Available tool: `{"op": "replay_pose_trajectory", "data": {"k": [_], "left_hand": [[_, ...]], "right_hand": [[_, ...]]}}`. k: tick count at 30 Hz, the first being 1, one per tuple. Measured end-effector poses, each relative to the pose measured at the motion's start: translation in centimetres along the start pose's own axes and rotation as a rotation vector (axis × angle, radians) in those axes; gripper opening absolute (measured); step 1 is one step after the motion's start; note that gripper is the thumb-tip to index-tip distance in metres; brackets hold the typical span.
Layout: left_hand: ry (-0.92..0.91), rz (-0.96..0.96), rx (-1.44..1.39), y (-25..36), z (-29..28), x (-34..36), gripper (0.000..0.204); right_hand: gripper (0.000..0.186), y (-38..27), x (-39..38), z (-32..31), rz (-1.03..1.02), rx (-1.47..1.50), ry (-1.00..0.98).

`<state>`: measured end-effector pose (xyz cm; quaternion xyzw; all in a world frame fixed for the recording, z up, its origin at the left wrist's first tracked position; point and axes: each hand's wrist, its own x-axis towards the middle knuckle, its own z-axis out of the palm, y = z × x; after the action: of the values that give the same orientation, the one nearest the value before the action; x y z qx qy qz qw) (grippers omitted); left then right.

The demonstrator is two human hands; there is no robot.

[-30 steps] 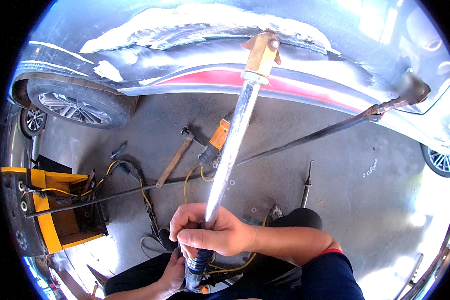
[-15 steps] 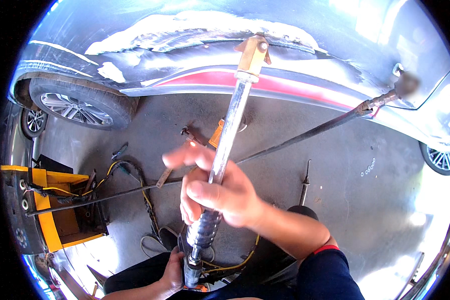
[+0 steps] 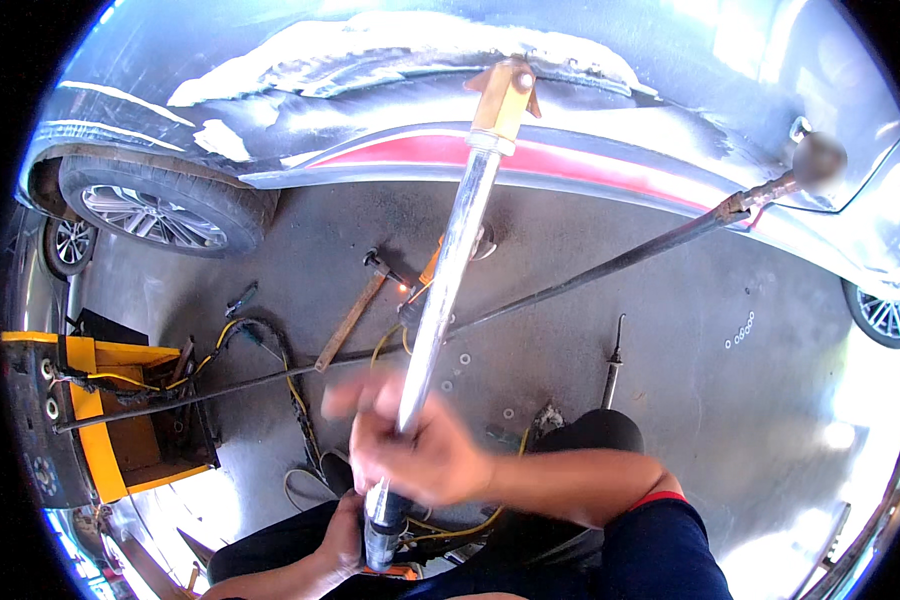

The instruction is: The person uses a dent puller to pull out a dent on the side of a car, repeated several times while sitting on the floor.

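A slide hammer with a chrome rod point(image 3: 448, 280) runs from my lap up to the dented car side. Its brass-coloured hooked head point(image 3: 503, 100) meets the white filler-coated panel point(image 3: 370, 62). My right hand point(image 3: 420, 450) is closed loosely round the lower rod, blurred, with a finger sticking out to the left. It hides the black ribbed part of the tool. Below it, at the tool's dark lower end point(image 3: 383, 535), my left hand point(image 3: 344, 540) is wrapped against the side, its fingers partly hidden.
A long dark bar point(image 3: 610, 268) crosses from the yellow cart point(image 3: 95, 440) to the car's right side. On the floor lie a wooden-handled hammer point(image 3: 352, 318), a thin hooked tool point(image 3: 613, 375), several washers point(image 3: 742, 332) and cables point(image 3: 295, 400). A wheel point(image 3: 160, 210) stands at left.
My right hand has moved down the rod toward my lap, now covering the ribbed black part that showed below it. My left hand and the brass head have hardly shifted.
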<state>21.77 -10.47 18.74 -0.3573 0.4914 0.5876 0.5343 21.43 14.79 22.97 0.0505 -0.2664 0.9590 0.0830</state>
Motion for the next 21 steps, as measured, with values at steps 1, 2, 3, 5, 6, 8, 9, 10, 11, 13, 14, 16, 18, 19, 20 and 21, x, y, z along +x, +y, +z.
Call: {"op": "replay_pose_trajectory", "data": {"k": [1, 2, 3, 5, 6, 8, 9, 10, 11, 13, 14, 16, 18, 19, 20, 21], "left_hand": [[-0.06, -0.026, -0.022, 0.5, 0.8, -0.6, 0.036], [-0.031, -0.009, -0.042, 0.8, 1.0, -0.4, 0.036], [-0.003, 0.007, -0.062, 0.9, 1.0, 0.0, 0.036], [-0.056, 0.05, 0.036, 1.1, -0.7, 0.2, 0.035], [-0.106, 0.087, 0.134, 1.0, -1.5, 0.3, 0.035], [-0.005, 0.248, 0.062, 1.0, -0.8, 0.3, 0.035], [0.098, 0.409, -0.013, 1.1, -0.6, 0.4, 0.035], [0.05, 0.445, -0.052, 1.2, -0.9, 0.6, 0.037], [0.069, 0.462, -0.035, 1.3, -1.9, 1.1, 0.035], [0.006, 0.288, 0.1, 1.3, -2.7, 0.9, 0.034], [0.005, 0.289, 0.099, 1.0, -2.9, 1.2, 0.034], [-0.092, -0.04, 0.196, 0.3, -2.6, 1.9, 0.033], [-0.138, 0.012, 0.332, -0.2, -1.4, 1.2, 0.033], [-0.164, -0.046, 0.257, -0.3, -1.3, 1.1, 0.034], [-0.144, -0.021, 0.335, -0.4, -2.4, 1.8, 0.035], [-0.122, 0.003, 0.413, -0.4, -3.5, 2.5, 0.036]], "right_hand": [[0.036, 0.8, -0.8, 0.8, 0.084, 0.026, 0.028], [0.036, 1.0, -0.7, 0.1, 0.114, -0.012, -0.03], [0.036, 1.1, -0.5, -0.5, 0.143, -0.05, -0.087], [0.038, 0.6, -0.2, 0.8, 0.05, -0.121, -0.006], [0.04, 0.3, -0.2, 1.4, -0.042, -0.188, 0.08], [0.042, -0.4, 0.0, 1.5, -0.075, -0.204, 0.091], [0.044, -0.8, 0.1, 1.4, -0.106, -0.219, 0.101], [0.041, -1.0, 0.1, 0.7, -0.064, -0.147, 0.056], [0.023, -1.1, 0.6, 0.8, -0.01, -0.049, 0.113], [0.016, -0.8, 1.4, -0.2, 0.066, 0.197, -0.009], [0.016, -0.9, 1.2, -0.4, 0.066, 0.196, -0.011], [0.024, -1.2, 0.7, -0.7, 0.068, 0.168, -0.084], [0.024, -1.1, 0.3, -0.7, 0.089, 0.178, -0.112], [0.024, -0.9, 0.0, -0.5, 0.11, 0.19, -0.138], [0.02, -0.5, -0.4, -0.1, 0.149, 0.18, -0.094], [0.016, -0.5, -1.0, 0.6, 0.138, 0.044, -0.046]]}}
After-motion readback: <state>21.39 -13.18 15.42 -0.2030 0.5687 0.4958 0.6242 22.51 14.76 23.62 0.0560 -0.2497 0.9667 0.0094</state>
